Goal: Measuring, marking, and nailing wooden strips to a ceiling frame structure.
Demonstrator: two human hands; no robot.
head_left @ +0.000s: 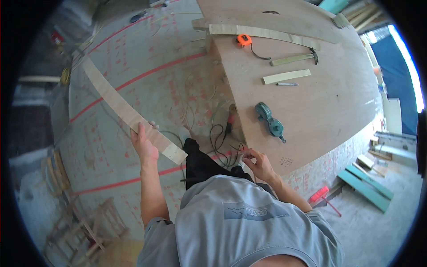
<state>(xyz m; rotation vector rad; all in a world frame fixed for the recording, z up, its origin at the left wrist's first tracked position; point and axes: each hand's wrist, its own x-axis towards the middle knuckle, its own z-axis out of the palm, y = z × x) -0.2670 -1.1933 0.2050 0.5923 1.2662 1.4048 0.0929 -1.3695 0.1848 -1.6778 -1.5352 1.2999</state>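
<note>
Pale wooden strip (116, 99) lies left of centre, its long axis slanting from upper left down toward mid-frame. The left hand (143, 143) grips its lower part; whether the right hand (259, 164), fingers bent, holds anything I cannot tell.

A woodworking site, shown by a broad pale-brown wooden worktop (320, 115) bearing a wooden-handled hammer (293, 59) and orange tape measure (243, 40), above red-striped grey floor sheeting (133, 58).

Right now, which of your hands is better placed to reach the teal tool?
Likely the right hand: it is closer to the teal tool, though whether it grips something is unclear. The left hand holds a wood strip.
</note>
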